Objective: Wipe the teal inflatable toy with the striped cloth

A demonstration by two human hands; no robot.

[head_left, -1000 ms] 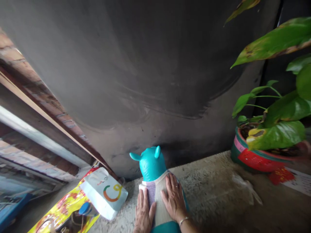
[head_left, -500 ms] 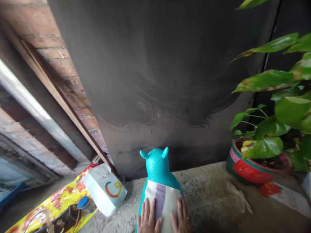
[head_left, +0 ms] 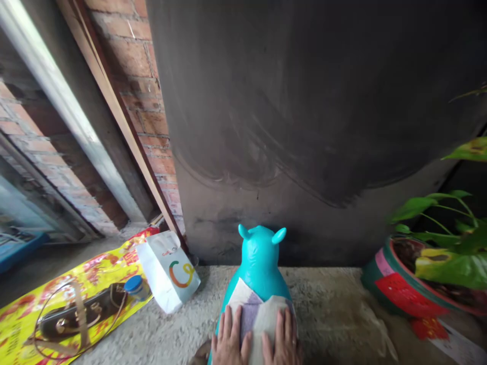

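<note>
A turquoise inflatable animal toy (head_left: pixel 260 258) with two small ears stands on the concrete floor, seen from behind its head. Over its back lies a white and purple cloth (head_left: pixel 249 310), its far edge folded and one corner sticking up. My left hand (head_left: pixel 230 337) rests flat on the cloth's left part, fingers stretched out. On the right part of the cloth, my right hand (head_left: pixel 282 339) also lies flat with fingers extended. Both hands press on the cloth without gripping it. The near end of the toy is out of frame.
A dark panel (head_left: pixel 304 126) stands close ahead. To the left are a white paper bag (head_left: pixel 165 274), a blue-lidded jar (head_left: pixel 136 288), and a brown handbag (head_left: pixel 76 314) on a yellow printed sheet (head_left: pixel 15 332). A potted plant (head_left: pixel 407 294) sits at right.
The cloth's far edge, smooth before, is now folded with a corner sticking up. Both hands stay flat on it. The view has shifted right to left, showing more of the handbag and less plant.
</note>
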